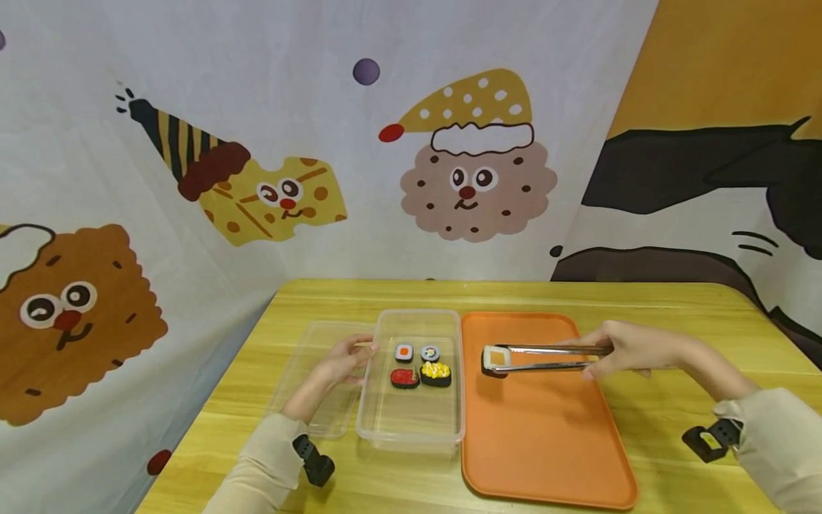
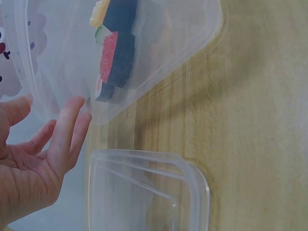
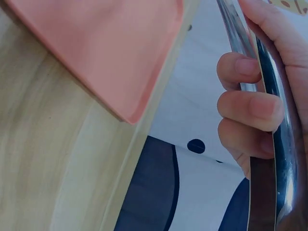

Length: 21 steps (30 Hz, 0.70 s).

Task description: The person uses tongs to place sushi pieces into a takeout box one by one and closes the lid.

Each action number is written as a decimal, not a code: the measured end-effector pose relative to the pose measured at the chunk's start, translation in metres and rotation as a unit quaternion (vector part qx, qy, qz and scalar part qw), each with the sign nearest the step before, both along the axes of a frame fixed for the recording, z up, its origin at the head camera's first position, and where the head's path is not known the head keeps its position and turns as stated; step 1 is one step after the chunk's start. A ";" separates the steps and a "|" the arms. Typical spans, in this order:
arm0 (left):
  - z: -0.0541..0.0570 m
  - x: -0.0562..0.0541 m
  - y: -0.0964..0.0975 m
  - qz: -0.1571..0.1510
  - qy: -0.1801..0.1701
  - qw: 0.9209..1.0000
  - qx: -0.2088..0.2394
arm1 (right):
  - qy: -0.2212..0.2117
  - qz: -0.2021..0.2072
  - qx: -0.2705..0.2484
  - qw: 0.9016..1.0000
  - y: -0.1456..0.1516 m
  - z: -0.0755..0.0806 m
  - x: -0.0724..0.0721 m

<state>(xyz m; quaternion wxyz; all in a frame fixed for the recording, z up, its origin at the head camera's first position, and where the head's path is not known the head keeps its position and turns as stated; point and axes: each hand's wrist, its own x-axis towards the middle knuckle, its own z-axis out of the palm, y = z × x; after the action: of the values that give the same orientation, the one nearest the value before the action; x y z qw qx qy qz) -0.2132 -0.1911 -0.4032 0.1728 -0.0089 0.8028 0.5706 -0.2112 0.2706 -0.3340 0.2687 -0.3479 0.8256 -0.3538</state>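
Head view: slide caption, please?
Right hand holding metal tongs with a sushi piece between their tips, over an orange tray.

The head view faces forward and down across the desk; both wrist views sit sideways, close to the fingers. Head and left share the clear box; head and right, the tray.

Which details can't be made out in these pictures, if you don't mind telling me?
- Head view: the rear part of the tongs, mostly covered by the right hand.
- Head view: part of the clear lid, behind the left hand.
- Left wrist view: the rest of the yellow-topped sushi, cut off by the top edge.
- Right wrist view: the piece in the tongs, outside the frame.
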 end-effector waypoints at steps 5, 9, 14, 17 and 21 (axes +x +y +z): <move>-0.001 0.000 -0.001 0.001 -0.001 1.000 0.004 | 0.013 -0.004 -0.004 1.000 -0.002 0.009 -0.003; -0.002 0.000 -0.001 -0.001 0.003 1.000 0.002 | 0.024 -0.010 0.009 1.000 -0.007 0.015 -0.005; -0.002 0.000 -0.001 0.002 0.002 1.000 0.001 | 0.035 -0.005 0.015 0.999 -0.021 0.023 -0.009; -0.002 0.000 -0.001 0.006 0.000 1.000 0.004 | 0.043 -0.002 0.026 0.999 -0.034 0.028 -0.011; -0.002 0.000 0.000 0.006 -0.001 1.000 0.006 | 0.059 -0.001 0.052 0.997 -0.053 0.035 -0.014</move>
<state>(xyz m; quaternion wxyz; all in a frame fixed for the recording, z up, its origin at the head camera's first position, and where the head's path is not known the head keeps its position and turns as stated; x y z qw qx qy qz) -0.2135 -0.1911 -0.4050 0.1706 -0.0136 0.7989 0.5766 -0.2257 0.2180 -0.2995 0.2367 -0.3532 0.8577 -0.2892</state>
